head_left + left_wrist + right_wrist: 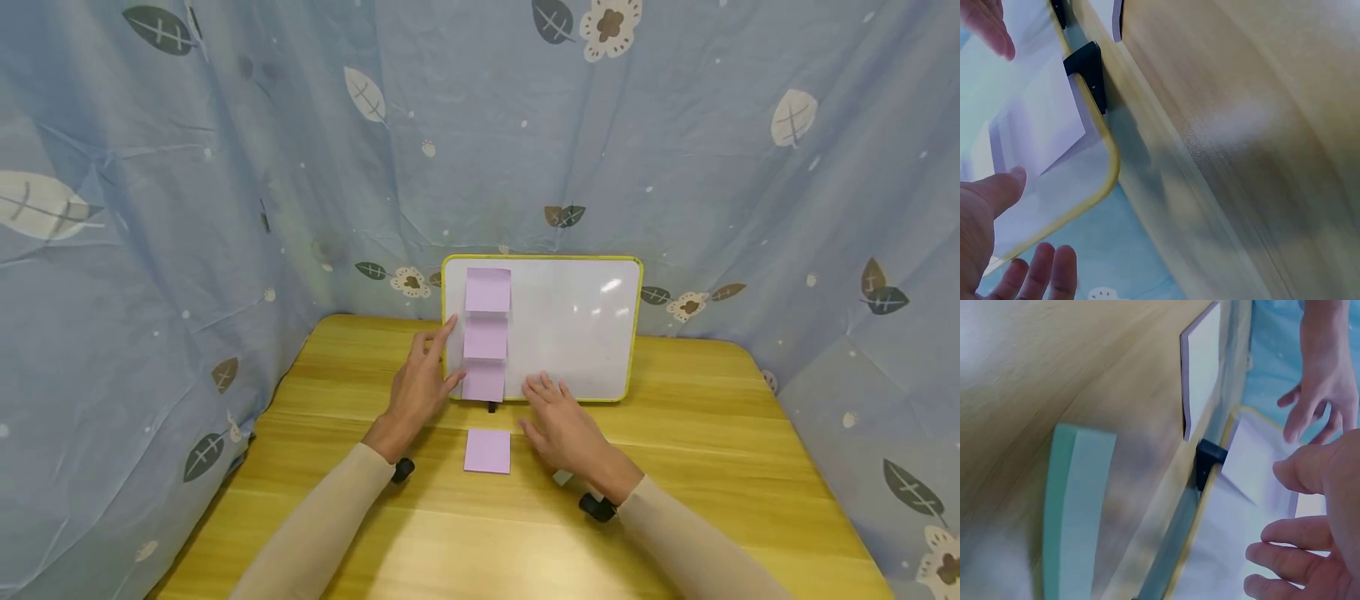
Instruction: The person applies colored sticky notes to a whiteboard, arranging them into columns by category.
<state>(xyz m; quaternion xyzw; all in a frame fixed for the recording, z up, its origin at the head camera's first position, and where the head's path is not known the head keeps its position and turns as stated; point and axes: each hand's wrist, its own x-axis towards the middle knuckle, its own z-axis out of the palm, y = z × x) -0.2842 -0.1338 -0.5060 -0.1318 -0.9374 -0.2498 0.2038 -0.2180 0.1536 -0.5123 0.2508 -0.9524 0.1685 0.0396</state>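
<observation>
A whiteboard [570, 333] with a yellow frame leans upright on the table. Three purple sticky notes [488, 290] run down its left side in a column; the lowest one's bottom edge lifts off the board in the left wrist view. My left hand [420, 385] is at the board's left edge, thumb in front near the notes, fingers spread beside the frame. Low on the board, my right hand [566, 427] reaches with extended fingers, holding nothing; contact is unclear. A purple sticky note pad [487, 452] lies on the table between the hands.
Partly hidden under my right wrist is a green sticky note pad [1079, 512]. A black stand foot [1088, 72] props the board's lower edge. Blue patterned curtains [480, 150] surround the wooden table [480, 542] at the back and sides.
</observation>
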